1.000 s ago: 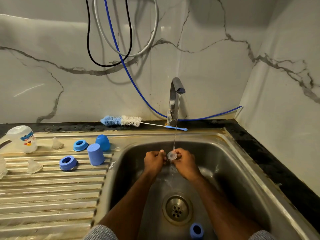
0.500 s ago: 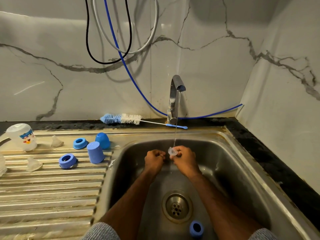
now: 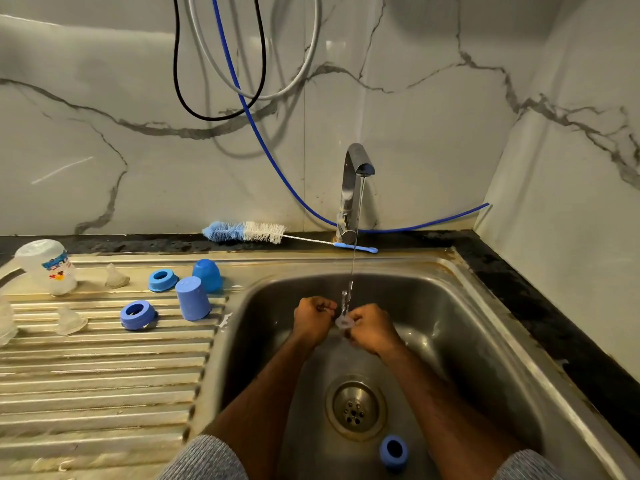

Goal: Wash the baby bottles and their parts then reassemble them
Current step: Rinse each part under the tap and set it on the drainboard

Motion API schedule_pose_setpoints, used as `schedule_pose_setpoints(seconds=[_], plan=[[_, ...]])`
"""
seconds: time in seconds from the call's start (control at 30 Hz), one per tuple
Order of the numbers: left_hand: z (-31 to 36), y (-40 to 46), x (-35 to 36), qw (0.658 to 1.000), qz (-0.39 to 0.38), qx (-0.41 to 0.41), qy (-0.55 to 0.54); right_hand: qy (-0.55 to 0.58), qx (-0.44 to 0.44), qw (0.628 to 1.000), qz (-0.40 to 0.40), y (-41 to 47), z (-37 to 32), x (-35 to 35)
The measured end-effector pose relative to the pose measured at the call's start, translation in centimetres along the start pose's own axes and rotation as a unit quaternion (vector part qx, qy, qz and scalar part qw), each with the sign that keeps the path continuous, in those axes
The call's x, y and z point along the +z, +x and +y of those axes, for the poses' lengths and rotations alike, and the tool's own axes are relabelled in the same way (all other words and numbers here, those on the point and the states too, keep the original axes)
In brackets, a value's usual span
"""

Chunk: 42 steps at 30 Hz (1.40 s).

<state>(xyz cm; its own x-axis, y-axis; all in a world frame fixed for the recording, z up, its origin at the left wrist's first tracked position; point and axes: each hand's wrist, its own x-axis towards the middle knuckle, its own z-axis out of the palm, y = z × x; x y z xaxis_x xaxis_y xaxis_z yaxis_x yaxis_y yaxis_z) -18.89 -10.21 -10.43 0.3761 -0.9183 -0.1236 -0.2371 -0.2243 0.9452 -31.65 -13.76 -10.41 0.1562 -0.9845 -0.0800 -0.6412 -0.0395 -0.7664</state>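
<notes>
Over the steel sink, a thin stream falls from the tap onto a clear silicone teat. My right hand pinches the teat's flange with curled fingers. Curled into a fist, my left hand meets the teat's other side with its fingertips. A blue screw ring lies in the basin near the drain. On the drainboard stand a clear bottle upside down, two clear teats, two blue rings and two blue caps.
A blue and white bottle brush lies on the black counter behind the sink. Another clear piece shows at the left edge. Hoses hang down the marble wall. A side wall closes the right.
The teat has turned in my fingers under the stream, its flange now low between both hands. My left hand, slightly apart half a second ago, has closed back against it.
</notes>
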Motion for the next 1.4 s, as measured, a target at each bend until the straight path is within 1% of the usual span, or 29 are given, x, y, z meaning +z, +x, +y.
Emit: schedule_pose_setpoints(seconds=[0.03, 0.1, 0.13, 0.23, 0.33, 0.47, 0.53, 0.67, 0.77, 0.87, 0.93, 1.0, 1.07, 1.17, 1.27, 1.33, 1.4], plan=[[-0.1, 0.0, 0.0, 1.000, -0.004, 0.003, 0.008, 0.006, -0.005, 1.000, 0.007, 0.0, 0.1, 0.1], [-0.1, 0.1, 0.1, 0.999, -0.022, 0.008, 0.021, 0.040, -0.024, 0.998, 0.051, 0.0, -0.2, 0.0], [-0.2, 0.1, 0.1, 0.999, -0.029, 0.011, 0.024, 0.053, -0.029, 0.997, 0.055, 0.0, -0.4, 0.0], [-0.2, 0.0, 0.1, 0.999, -0.033, 0.026, 0.032, 0.040, -0.020, 0.999, 0.019, 0.0, -0.5, 0.3], [-0.2, -0.1, 0.2, 0.997, -0.048, 0.037, 0.042, 0.086, -0.024, 0.995, 0.040, -0.2, -0.5, 0.1], [-0.2, -0.4, 0.2, 0.995, -0.053, 0.075, 0.045, 0.129, 0.039, 0.990, -0.049, -0.7, -0.4, -0.2], [-0.1, -0.5, 0.2, 0.995, -0.049, 0.082, 0.019, 0.173, 0.064, 0.980, -0.078, -1.0, -0.3, -0.2], [0.3, -0.8, 0.0, 0.994, -0.055, 0.076, -0.048, 0.272, 0.096, 0.953, -0.095, -0.8, -0.7, -0.5], [0.3, -1.0, -0.1, 0.993, -0.065, 0.086, -0.045, 0.357, 0.127, 0.920, -0.097, -0.7, -0.7, -0.5], [0.5, -1.0, 0.1, 0.995, -0.046, 0.078, -0.036, 0.407, 0.137, 0.900, -0.069, -0.3, -0.7, -0.7], [0.5, -1.0, 0.1, 0.996, -0.035, 0.076, -0.022, 0.392, 0.124, 0.911, -0.031, 0.0, -0.8, -0.8], [0.3, -0.9, 0.2, 0.997, -0.039, 0.070, -0.008, 0.334, 0.098, 0.937, 0.012, 0.2, -0.7, -0.8], [0.1, -0.9, 0.4, 0.997, -0.047, 0.058, -0.002, 0.270, 0.061, 0.960, 0.037, 0.3, -0.8, -0.6], [-0.1, -0.8, 0.5, 0.998, -0.047, 0.038, -0.002, 0.186, -0.003, 0.981, 0.062, 0.2, -0.8, -0.4], [-0.1, -0.6, 0.3, 0.998, -0.057, 0.027, 0.010, 0.076, -0.066, 0.990, 0.097, 0.1, -0.6, -0.5], [-0.1, -0.7, 0.3, 0.997, -0.062, 0.024, 0.037, 0.023, -0.082, 0.991, 0.104, -0.1, -0.5, -0.7], [0.0, -1.1, 0.0, 0.994, -0.056, 0.034, 0.084, -0.005, -0.083, 0.991, 0.102, -0.3, -0.6, -0.8]])
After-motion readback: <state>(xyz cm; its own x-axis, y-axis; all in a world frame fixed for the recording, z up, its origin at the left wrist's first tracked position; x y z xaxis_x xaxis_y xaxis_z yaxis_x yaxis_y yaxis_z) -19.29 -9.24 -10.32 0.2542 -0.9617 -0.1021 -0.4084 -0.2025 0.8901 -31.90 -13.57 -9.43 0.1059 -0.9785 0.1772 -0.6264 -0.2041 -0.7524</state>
